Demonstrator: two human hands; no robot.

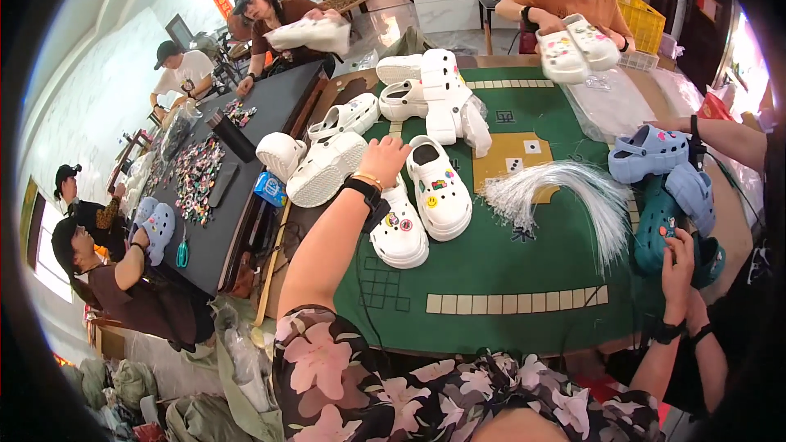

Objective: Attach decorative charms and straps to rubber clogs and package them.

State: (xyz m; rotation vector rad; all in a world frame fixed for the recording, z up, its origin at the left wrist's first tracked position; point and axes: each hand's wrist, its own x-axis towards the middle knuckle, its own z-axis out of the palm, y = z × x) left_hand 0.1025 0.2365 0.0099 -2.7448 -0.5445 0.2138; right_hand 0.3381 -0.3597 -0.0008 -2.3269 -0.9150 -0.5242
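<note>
My left hand (381, 157) curls over the heel end of a white clog (399, 229) decorated with small charms. Its mate, another white clog (442, 192) with colourful charms, lies close on the right, sole down. At the right table edge my right hand (678, 266) has its fingers against the side of a teal clog (654, 225); part of the grip is hidden. Light blue clogs (649, 151) lie just beyond the teal one. Plain white clogs (327, 170) are heaped past my left hand, some tipped over.
A bundle of white plastic strings (565, 192) lies on the green table cover (491, 270). Another person's forearm (708, 364) is beside mine. Across the table a person holds white clogs (580, 47). Charms (196, 176) cover the grey table at left, with scissors (182, 254).
</note>
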